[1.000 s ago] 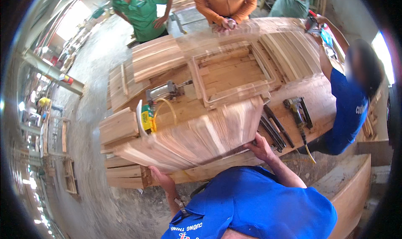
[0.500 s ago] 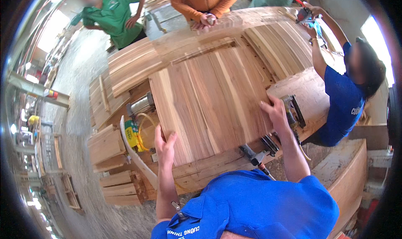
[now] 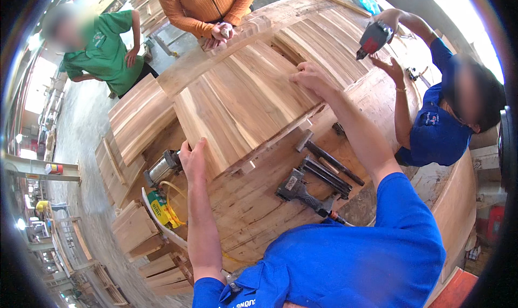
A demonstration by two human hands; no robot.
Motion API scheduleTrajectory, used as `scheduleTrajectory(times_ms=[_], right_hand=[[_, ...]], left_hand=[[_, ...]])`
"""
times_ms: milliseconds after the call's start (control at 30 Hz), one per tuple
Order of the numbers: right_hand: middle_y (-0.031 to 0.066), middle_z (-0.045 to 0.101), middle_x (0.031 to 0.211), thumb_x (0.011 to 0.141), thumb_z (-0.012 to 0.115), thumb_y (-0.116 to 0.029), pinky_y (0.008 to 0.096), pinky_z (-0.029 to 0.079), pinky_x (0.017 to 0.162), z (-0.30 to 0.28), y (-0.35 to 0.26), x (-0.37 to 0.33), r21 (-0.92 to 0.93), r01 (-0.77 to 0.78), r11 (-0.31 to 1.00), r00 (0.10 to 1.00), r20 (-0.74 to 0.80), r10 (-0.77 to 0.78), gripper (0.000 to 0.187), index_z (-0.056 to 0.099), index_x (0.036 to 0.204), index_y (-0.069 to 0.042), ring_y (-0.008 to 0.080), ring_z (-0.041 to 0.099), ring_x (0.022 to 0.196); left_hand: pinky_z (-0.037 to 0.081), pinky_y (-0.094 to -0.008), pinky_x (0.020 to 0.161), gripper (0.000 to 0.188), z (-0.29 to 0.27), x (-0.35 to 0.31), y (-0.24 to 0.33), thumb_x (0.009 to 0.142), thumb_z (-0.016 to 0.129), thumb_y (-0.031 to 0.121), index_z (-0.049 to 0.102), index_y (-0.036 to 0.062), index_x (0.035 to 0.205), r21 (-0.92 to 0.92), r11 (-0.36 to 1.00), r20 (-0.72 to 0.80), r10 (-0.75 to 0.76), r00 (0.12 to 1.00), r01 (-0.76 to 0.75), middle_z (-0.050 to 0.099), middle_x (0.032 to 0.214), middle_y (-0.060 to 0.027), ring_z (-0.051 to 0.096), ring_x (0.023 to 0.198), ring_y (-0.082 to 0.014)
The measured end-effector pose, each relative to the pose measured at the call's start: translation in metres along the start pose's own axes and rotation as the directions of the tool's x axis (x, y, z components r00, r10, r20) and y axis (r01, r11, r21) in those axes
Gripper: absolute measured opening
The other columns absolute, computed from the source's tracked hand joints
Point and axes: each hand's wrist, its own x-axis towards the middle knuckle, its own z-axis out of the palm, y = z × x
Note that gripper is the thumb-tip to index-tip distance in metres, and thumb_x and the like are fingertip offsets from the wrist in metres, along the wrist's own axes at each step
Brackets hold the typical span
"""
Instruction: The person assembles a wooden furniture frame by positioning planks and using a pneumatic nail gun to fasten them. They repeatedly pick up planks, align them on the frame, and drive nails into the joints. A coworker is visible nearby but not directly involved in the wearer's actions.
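Note:
A wide wooden panel point(image 3: 243, 105) of striped light and brown boards lies tilted across the workbench in front of me. My left hand point(image 3: 194, 161) grips its near left corner, thumb on top and fingers along the side. At the right edge, my right hand point(image 3: 314, 80) is closed over the far corner. Small pale wooden tenons point(image 3: 248, 167) stick out below the panel's near edge. Close to that edge, on the bench, lie a nail gun point(image 3: 302, 186) and a hammer point(image 3: 330, 158).
More panels lie at the left point(image 3: 141, 119) and far right point(image 3: 324, 43). A metal-bodied tool point(image 3: 162, 168) and a green-yellow box point(image 3: 161, 208) sit left of my left arm. At right, a co-worker in blue holds a drill point(image 3: 375, 38). Two people stand across the bench.
Both my hands have moved the panel away from me, uncovering the nail gun and hammer. The co-worker at right has brought the drill nearer and a hand has come off the bench.

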Motion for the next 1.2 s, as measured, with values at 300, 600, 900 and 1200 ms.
scheduleTrajectory(times_ms=[300, 600, 900, 1200], right_hand=[[0.0176, 0.075, 0.098, 0.081, 0.078, -0.038, 0.0423, 0.054, 0.081, -0.006, 0.028, 0.040, -0.119, 0.063, 0.991, 0.998, 0.026, -0.060, 0.042, 0.078, 0.102, -0.001, 0.0284, 0.070, 0.095], [0.0185, 0.075, 0.106, 0.080, 0.079, -0.041, 0.0427, 0.055, 0.084, 0.001, 0.031, 0.043, -0.168, 0.063, 0.984, 0.995, 0.088, -0.048, 0.048, 0.077, 0.101, 0.002, 0.0310, 0.070, 0.100], [0.0282, 0.075, 0.104, 0.077, 0.068, -0.023, 0.0475, 0.057, 0.093, 0.002, 0.019, 0.020, -0.099, -0.020, 0.995, 0.991, 0.130, 0.033, 0.037, 0.075, 0.098, 0.007, 0.0409, 0.073, 0.102], [0.0302, 0.075, 0.101, 0.080, 0.070, -0.021, 0.0531, 0.059, 0.091, 0.002, 0.059, 0.058, -0.409, 0.300, 0.862, 0.920, -0.113, -0.374, 0.033, 0.076, 0.099, 0.006, 0.0454, 0.074, 0.100]], left_hand=[[0.052, -0.0326, 0.087, 0.034, 0.023, 0.026, 0.006, 0.094, 0.075, 0.020, 0.073, -0.0047, 0.117, 0.101, 0.995, 0.042, 0.021, 0.999, -0.025, 0.076, 0.104, -0.0100, 0.068, 0.094, -0.0177], [0.050, -0.0313, 0.083, 0.033, 0.020, 0.034, -0.018, 0.093, 0.076, 0.024, 0.075, -0.0033, 0.112, 0.210, 0.977, 0.051, 0.033, 0.998, -0.043, 0.074, 0.099, -0.0071, 0.066, 0.090, -0.0147], [0.051, -0.0324, 0.078, 0.034, 0.011, 0.039, -0.031, 0.092, 0.077, 0.023, 0.075, -0.0039, 0.113, 0.464, 0.882, 0.009, 0.086, 0.996, -0.081, 0.074, 0.090, -0.0080, 0.065, 0.081, -0.0163], [0.055, -0.0389, 0.088, 0.048, -0.019, 0.044, -0.015, 0.093, 0.078, 0.029, 0.071, -0.0056, 0.125, 0.564, 0.774, -0.093, 0.405, 0.910, -0.287, 0.076, 0.100, -0.0172, 0.071, 0.090, -0.0276]])
